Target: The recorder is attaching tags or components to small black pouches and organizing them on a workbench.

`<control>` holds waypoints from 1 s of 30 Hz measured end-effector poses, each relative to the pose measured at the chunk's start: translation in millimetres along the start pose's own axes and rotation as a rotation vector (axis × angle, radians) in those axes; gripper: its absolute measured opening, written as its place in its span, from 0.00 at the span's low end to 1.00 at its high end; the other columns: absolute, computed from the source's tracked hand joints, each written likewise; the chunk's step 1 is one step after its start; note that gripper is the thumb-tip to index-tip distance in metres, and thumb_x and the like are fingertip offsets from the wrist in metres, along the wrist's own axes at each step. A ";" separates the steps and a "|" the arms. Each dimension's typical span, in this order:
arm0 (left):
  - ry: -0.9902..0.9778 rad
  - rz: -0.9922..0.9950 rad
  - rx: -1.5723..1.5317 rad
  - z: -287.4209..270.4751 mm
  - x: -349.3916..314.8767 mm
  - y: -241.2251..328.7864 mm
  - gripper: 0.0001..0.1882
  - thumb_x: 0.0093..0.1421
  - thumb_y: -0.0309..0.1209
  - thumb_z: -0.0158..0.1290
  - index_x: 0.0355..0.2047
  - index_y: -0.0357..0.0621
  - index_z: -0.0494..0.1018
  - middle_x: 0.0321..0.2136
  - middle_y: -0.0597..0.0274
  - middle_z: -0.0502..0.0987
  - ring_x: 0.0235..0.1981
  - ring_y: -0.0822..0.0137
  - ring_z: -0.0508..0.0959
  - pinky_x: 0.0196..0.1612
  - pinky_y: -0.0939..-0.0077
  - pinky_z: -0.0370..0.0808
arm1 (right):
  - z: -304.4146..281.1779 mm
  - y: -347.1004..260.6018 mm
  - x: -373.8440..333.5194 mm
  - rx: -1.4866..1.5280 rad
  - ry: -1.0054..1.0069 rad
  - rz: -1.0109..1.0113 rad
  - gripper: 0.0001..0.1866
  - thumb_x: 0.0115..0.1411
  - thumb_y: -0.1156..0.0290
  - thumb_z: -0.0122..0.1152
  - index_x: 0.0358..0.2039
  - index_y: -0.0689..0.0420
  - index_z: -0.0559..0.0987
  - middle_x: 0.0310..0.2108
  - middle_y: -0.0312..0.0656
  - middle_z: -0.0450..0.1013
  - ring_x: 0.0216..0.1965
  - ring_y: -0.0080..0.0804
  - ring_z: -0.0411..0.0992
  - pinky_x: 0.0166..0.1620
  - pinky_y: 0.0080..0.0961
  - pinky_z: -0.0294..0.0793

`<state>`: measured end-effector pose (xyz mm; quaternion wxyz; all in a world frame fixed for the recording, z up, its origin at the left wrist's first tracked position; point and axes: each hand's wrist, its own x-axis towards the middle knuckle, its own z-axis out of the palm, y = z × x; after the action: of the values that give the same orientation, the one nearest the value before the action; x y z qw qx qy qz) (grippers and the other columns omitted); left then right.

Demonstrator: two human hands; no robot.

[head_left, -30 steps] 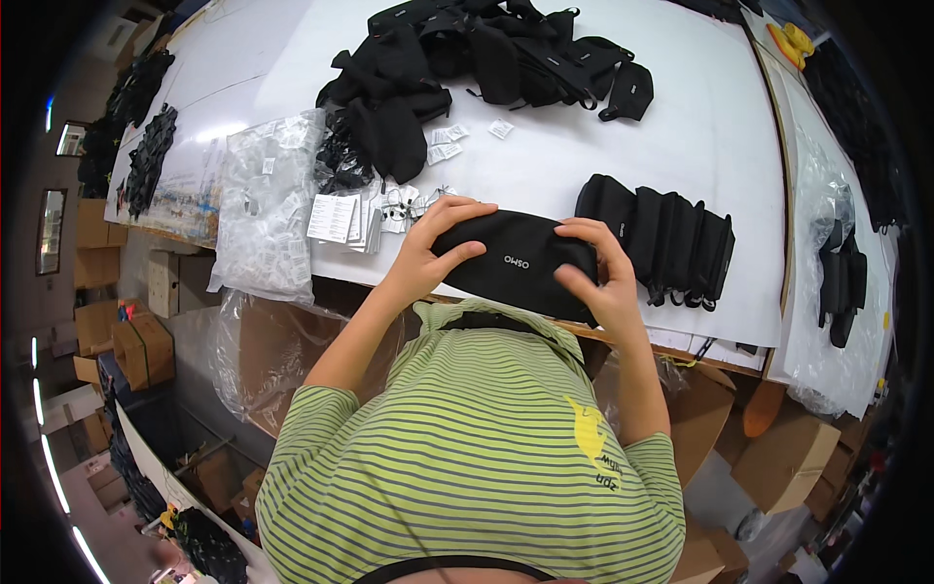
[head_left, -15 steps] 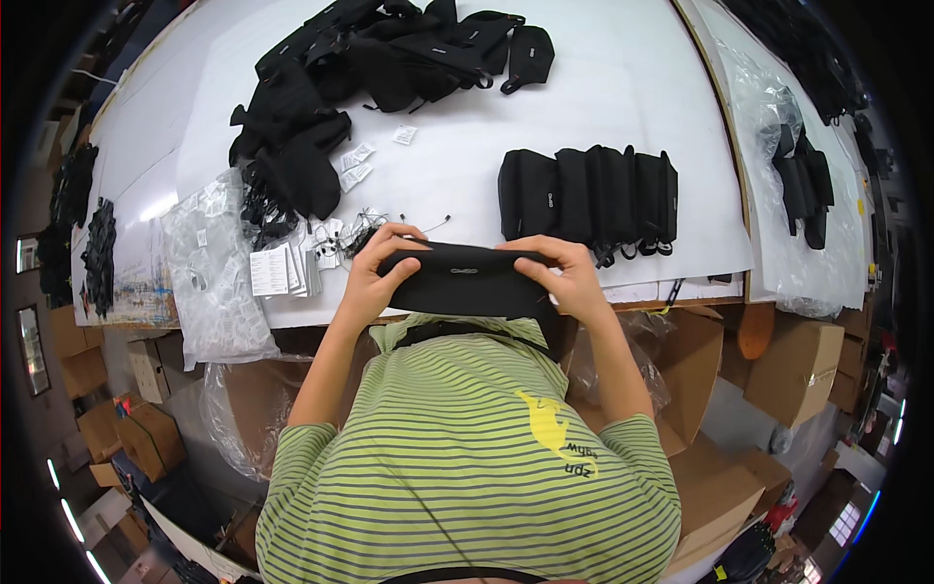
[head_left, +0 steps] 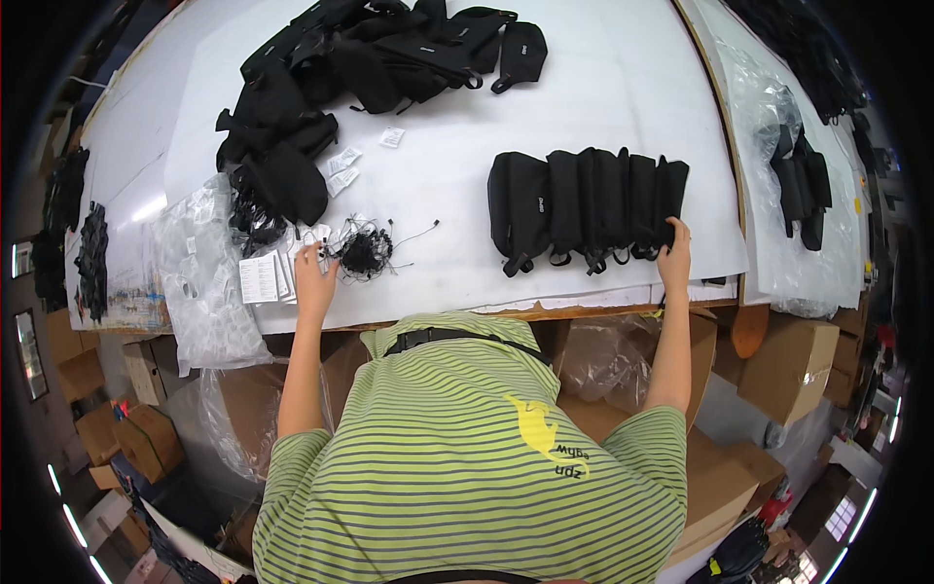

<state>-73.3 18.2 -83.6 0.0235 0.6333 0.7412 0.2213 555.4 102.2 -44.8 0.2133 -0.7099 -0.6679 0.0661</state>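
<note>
A person in a green striped shirt leans over a white tabletop [head_left: 603,107], both arms stretched out and well apart. The right hand [head_left: 673,255] rests on the right end of a row of black pouches [head_left: 584,204] standing side by side near the tabletop's front edge; its fingers [head_left: 675,234] lie spread against the last pouch in the row, pressing on it rather than closed around it. The left hand [head_left: 313,277] sits at the front edge of the tabletop, its fingers [head_left: 309,255] slightly apart and touching a small heap of white paper tags [head_left: 265,277] that lie just to their left. Whether those fingers pinch a tag cannot be told from this view. Just to the right of the left fingers lies a tangle of black cords [head_left: 366,253], with thin strands trailing toward the row of pouches. Beyond the left fingers, farther up the tabletop, a loose pile of black bags [head_left: 360,58] spreads across the far side, with a few small white packets [head_left: 342,165] scattered beside it. Left of the left hand, crumpled clear plastic bags [head_left: 199,282] hang over the tabletop's edge. Past the right fingers, more black pieces [head_left: 800,185] rest on a clear plastic sheet. Cardboard boxes [head_left: 788,360] stand below the tabletop.
</note>
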 end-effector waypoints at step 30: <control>-0.605 -0.260 -1.038 -104.3 22.6 153.0 0.08 0.56 0.30 0.54 0.30 0.37 0.70 0.20 0.65 0.73 0.22 0.78 0.72 0.28 0.83 0.69 | 56.8 -364.9 -44.8 1.229 -0.985 0.264 0.17 0.61 0.59 0.53 0.38 0.59 0.80 0.27 0.35 0.73 0.21 0.15 0.62 0.26 0.12 0.61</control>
<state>31.4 23.8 70.7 0.5649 0.4786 0.5683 0.3589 193.7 76.7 38.3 0.2375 -0.4275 -0.4399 0.7532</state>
